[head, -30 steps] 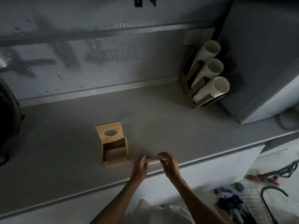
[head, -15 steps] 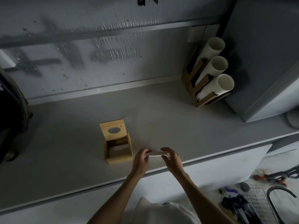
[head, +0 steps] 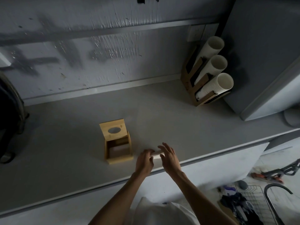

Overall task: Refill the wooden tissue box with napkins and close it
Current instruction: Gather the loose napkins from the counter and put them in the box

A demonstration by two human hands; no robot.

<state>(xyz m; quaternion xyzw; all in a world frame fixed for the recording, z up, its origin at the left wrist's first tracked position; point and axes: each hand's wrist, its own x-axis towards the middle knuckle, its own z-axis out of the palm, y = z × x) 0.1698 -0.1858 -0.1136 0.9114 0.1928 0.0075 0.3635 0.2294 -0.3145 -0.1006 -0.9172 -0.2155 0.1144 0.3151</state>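
The left hand [head: 145, 161] had its fingers curled over the left end of a pale stack of napkins [head: 156, 154]. The right hand [head: 170, 158] lay against the other end with its fingers spread and nearly straight, and its thumb was hidden. Only a short strip of the stack showed between the two hands; its ends and thickness were covered. Its long axis ran left to right, roughly along the front edge of the counter [head: 186, 127], just above which it was held.

Just left of the hands, the wooden tissue box [head: 119, 157] stood on the counter with its mouth facing up. Its lid [head: 113, 130] was raised at the far side, with the oval slot facing the camera. A pale block inside was too dim to identify.
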